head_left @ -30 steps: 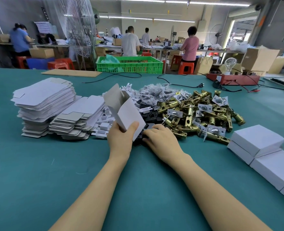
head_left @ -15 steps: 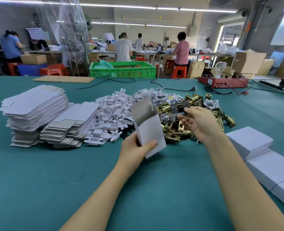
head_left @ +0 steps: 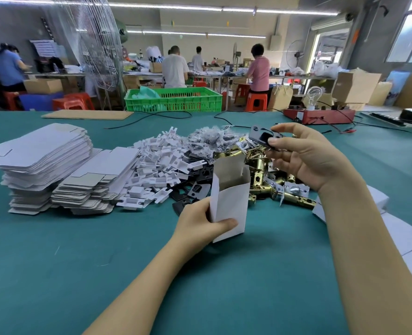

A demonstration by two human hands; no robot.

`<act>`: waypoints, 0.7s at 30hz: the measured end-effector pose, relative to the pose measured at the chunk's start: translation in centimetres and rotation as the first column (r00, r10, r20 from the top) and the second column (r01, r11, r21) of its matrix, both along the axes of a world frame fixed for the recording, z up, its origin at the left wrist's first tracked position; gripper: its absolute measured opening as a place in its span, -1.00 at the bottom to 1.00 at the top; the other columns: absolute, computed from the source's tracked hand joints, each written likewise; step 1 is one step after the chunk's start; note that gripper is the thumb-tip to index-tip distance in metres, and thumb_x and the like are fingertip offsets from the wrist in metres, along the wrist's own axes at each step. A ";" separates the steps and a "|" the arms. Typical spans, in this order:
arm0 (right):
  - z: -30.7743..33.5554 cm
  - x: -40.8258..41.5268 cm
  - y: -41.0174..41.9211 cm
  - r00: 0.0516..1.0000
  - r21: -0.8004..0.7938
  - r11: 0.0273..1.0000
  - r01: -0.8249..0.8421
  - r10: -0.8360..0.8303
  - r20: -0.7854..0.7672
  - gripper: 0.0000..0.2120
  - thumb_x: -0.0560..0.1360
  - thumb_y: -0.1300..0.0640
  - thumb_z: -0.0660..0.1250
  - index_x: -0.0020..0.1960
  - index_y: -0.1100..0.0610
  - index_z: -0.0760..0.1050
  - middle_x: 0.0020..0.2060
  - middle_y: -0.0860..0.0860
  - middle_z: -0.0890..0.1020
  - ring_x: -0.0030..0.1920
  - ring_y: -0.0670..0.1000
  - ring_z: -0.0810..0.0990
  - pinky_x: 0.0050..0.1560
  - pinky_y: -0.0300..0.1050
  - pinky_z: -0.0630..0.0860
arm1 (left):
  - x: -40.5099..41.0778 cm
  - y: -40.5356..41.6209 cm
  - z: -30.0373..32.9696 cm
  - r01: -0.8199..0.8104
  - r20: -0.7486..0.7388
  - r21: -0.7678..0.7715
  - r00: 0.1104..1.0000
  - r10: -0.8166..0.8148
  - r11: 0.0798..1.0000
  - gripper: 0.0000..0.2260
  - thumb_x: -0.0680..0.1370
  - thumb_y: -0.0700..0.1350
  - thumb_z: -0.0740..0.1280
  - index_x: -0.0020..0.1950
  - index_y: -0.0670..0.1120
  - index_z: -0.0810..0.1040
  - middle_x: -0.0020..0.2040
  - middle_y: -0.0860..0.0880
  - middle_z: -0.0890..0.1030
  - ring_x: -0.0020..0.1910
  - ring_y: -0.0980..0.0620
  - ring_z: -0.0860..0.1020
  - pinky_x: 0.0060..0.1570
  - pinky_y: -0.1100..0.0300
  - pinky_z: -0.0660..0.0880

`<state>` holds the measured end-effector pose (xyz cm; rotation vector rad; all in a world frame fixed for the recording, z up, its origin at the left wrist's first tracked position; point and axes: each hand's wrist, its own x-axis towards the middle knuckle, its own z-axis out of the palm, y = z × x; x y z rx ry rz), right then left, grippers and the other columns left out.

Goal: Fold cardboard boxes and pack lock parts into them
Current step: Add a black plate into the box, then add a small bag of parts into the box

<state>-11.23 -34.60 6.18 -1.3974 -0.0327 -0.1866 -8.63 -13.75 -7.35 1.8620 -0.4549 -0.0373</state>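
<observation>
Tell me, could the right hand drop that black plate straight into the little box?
Probably yes: the box, gripped by the left hand, has its top open, and nothing lies between it and the right hand pinching the black plate.

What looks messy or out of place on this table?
Nothing looks damaged. The lock parts lie in loose mixed heaps, and the second stack of flat boxes has slumped sideways. The hands, left and right, hold an open box and a black plate.
</observation>
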 end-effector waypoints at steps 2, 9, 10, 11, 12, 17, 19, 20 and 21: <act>0.3 -0.2 0.2 1.000 -0.077 0.997 -0.012 0.011 -0.008 -0.62 0.30 0.28 0.46 0.08 0.14 0.48 -0.32 0.02 0.66 -0.36 -0.04 0.59 -0.39 -0.25 0.50 | -0.2 0.0 0.3 -0.014 0.014 0.020 1.000 0.014 1.000 -0.69 0.27 0.09 0.48 -0.04 0.07 0.64 -0.12 0.16 0.68 -0.09 0.15 0.64 -0.05 0.08 0.59; 0.3 -0.4 0.8 0.998 -0.286 0.956 -0.060 0.055 -0.028 -0.74 0.40 0.34 0.44 0.03 0.11 0.54 -0.34 0.00 0.64 -0.39 -0.03 0.60 -0.37 -0.24 0.49 | 0.1 0.1 0.0 0.043 -0.027 0.009 0.999 -0.042 0.999 -0.73 0.36 -0.03 0.55 0.02 0.12 0.62 -0.07 0.21 0.67 -0.05 0.19 0.62 -0.06 0.20 0.55; 0.4 -0.5 0.9 0.997 -0.330 0.941 -0.077 0.076 -0.016 -0.74 0.42 0.34 0.42 0.04 0.09 0.55 -0.30 0.02 0.66 -0.36 0.00 0.62 -0.36 -0.22 0.50 | 0.2 0.1 -0.1 0.058 -0.044 -0.001 0.997 -0.058 0.998 -0.73 0.39 -0.07 0.55 0.04 0.14 0.61 -0.06 0.22 0.67 -0.04 0.21 0.62 -0.06 0.24 0.52; 0.5 -0.6 0.9 0.995 -0.374 0.922 -0.097 0.101 -0.008 -0.75 0.44 0.35 0.40 0.03 0.07 0.56 -0.25 0.05 0.68 -0.33 0.02 0.63 -0.34 -0.21 0.52 | 0.2 0.2 -0.1 0.069 -0.062 -0.011 0.996 -0.069 0.998 -0.71 0.39 -0.07 0.55 0.06 0.13 0.61 -0.04 0.21 0.68 -0.02 0.20 0.62 -0.05 0.24 0.52; 0.5 -0.7 1.0 0.992 -0.418 0.901 -0.117 0.127 -0.004 -0.75 0.46 0.36 0.38 0.02 0.05 0.57 -0.20 0.08 0.68 -0.31 0.04 0.65 -0.32 -0.20 0.53 | 0.3 0.2 -0.1 0.075 -0.083 -0.022 0.994 -0.077 0.997 -0.68 0.37 -0.04 0.54 0.09 0.10 0.61 -0.01 0.17 0.68 0.00 0.17 0.63 -0.02 0.19 0.55; 1.0 -0.9 1.8 0.994 -0.558 0.825 -0.092 0.107 -0.007 -0.76 0.49 0.37 0.35 0.03 0.08 0.58 -0.28 0.07 0.61 -0.38 -0.04 0.61 -0.33 -0.21 0.52 | 0.6 0.3 -0.1 0.108 -0.131 -0.061 0.985 -0.115 0.992 -0.59 0.29 0.05 0.51 0.12 0.07 0.60 0.03 0.08 0.69 0.05 0.03 0.64 0.13 -0.06 0.57; 1.1 -0.8 2.2 0.998 -0.576 0.816 -0.038 0.062 0.021 -0.83 0.49 0.38 0.32 -0.04 0.15 0.58 -0.31 0.09 0.62 -0.41 -0.07 0.59 -0.37 -0.27 0.51 | 0.6 0.3 -0.2 0.113 -0.134 -0.065 0.984 -0.121 0.991 -0.56 0.26 0.10 0.51 0.11 0.09 0.60 0.02 0.10 0.69 0.05 0.05 0.64 0.14 -0.05 0.57; 1.1 -0.8 2.3 0.999 -0.567 0.824 -0.018 0.043 0.030 -0.85 0.49 0.39 0.32 -0.09 0.19 0.59 -0.32 0.11 0.64 -0.42 -0.08 0.59 -0.38 -0.29 0.52 | 0.6 0.3 -0.2 0.115 -0.138 -0.067 0.983 -0.123 0.991 -0.54 0.24 0.12 0.51 0.11 0.09 0.60 0.02 0.10 0.69 0.05 0.05 0.64 0.14 -0.06 0.57; 1.2 -0.8 2.4 0.999 -0.536 0.844 -0.016 0.035 0.026 -0.86 0.48 0.40 0.33 -0.12 0.21 0.61 -0.31 0.11 0.66 -0.41 -0.09 0.59 -0.37 -0.30 0.53 | 0.7 0.3 -0.2 0.116 -0.141 -0.067 0.982 -0.125 0.991 -0.53 0.23 0.14 0.50 0.11 0.10 0.60 0.02 0.10 0.69 0.05 0.05 0.64 0.13 -0.06 0.58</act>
